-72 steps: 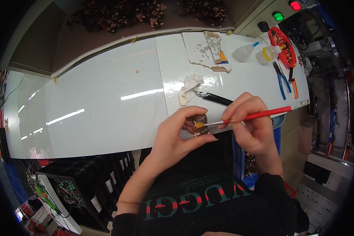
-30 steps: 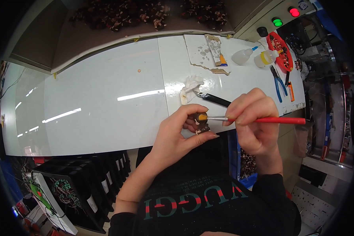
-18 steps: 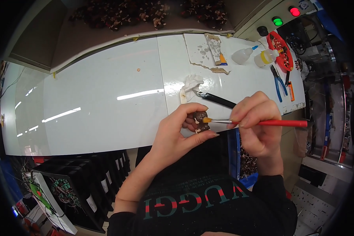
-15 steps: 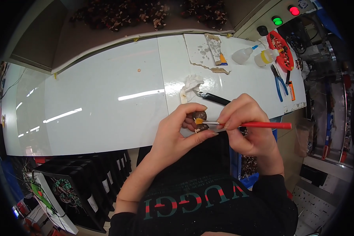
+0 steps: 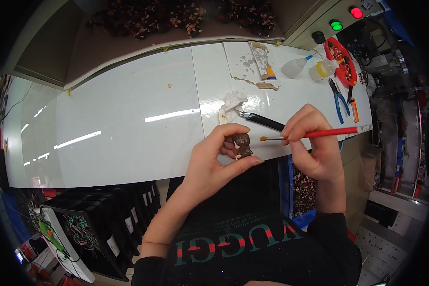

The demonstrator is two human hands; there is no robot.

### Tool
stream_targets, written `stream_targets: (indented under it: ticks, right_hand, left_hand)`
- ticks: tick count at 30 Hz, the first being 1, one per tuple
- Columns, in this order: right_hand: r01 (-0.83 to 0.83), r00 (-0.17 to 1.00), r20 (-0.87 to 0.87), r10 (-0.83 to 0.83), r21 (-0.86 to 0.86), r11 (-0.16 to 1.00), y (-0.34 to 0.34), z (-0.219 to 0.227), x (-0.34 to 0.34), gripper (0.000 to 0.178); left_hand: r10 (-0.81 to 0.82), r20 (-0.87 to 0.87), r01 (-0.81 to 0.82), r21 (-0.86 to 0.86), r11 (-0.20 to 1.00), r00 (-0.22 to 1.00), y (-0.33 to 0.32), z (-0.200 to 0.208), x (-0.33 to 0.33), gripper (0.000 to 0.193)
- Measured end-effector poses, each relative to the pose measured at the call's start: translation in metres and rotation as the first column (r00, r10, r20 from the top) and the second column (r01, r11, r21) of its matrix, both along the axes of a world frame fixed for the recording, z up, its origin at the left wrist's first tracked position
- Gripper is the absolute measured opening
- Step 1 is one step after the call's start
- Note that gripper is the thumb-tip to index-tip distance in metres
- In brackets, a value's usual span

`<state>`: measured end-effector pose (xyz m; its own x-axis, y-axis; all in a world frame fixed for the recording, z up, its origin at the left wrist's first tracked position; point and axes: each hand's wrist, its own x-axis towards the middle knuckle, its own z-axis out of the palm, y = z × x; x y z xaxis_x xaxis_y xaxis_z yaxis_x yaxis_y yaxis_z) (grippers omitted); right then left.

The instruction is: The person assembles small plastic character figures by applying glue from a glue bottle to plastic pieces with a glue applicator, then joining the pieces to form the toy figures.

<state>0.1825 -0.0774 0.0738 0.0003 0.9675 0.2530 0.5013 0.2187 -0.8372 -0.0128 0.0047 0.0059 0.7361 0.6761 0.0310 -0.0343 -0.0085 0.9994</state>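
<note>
Left hand (image 5: pixel 206 156): curved round a small brown figure (image 5: pixel 242 142), gripping it between thumb and fingers; the figure, with pale bits on its left edge, is at the hand's open side, facing the right hand (image 5: pixel 313 140); right hand: fingers pinched on a brush (image 5: pixel 333 132), red handle pointing out to the right, yellowish tip pointing left toward the figure; a narrow gap shows between tip and figure.

Just beyond the right hand's fingertips, a black knife (image 5: pixel 264 121) lies on the white table (image 5: pixel 124 124); its far end lies by a crumpled tissue (image 5: pixel 234 101), ahead of the left hand; below the right forearm, left of it, a blue crate (image 5: pixel 285 186) holds many small dark and pale pieces.

Ahead and to the right of the right hand, blue-handled pliers (image 5: pixel 339 106) lie beside an orange item (image 5: pixel 354 111); further ahead, a blue-tipped bottle (image 5: pixel 293 68) and a yellow-banded bottle (image 5: pixel 321 71) stand or lean, which is not clear; a red tray (image 5: pixel 353 77) of small pieces is just beyond them; left of the bottles, a torn, spotted board (image 5: pixel 240 59); farthest ahead of both hands, a heap (image 5: pixel 145 20) of dark pieces.
</note>
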Motion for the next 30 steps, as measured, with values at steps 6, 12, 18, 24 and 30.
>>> stream_targets:
  ticks: [6,12,18,24,30]
  right_hand:
    - [0.094,0.949,-0.308,-0.063,0.086,0.992,0.000,-0.002,-0.018,0.020]
    - [-0.094,0.995,0.032,0.094,0.008,0.996,-0.001,0.001,0.004,0.014]
    - [0.418,0.897,0.213,-0.387,-0.127,0.900,-0.009,0.007,0.019,0.018]
    - [0.467,0.723,0.634,-0.276,-0.154,0.871,-0.022,-0.011,0.052,0.025]
    - [0.434,0.798,0.509,-0.323,-0.113,0.894,-0.020,-0.010,0.037,0.027]
  left_hand:
    - [0.012,-0.010,-0.012,0.019,1.000,1.000,-0.002,0.000,0.003,0.050]
    - [0.009,-0.032,-0.008,0.029,1.000,0.999,-0.002,0.001,0.001,0.049]
    - [0.014,-0.037,-0.013,0.019,1.000,0.999,0.000,0.001,-0.001,0.049]
    - [0.028,-0.021,-0.028,-0.005,1.000,0.999,-0.002,0.002,0.001,0.049]
    - [0.024,-0.047,-0.022,0.030,0.999,0.999,-0.004,0.002,0.004,0.051]
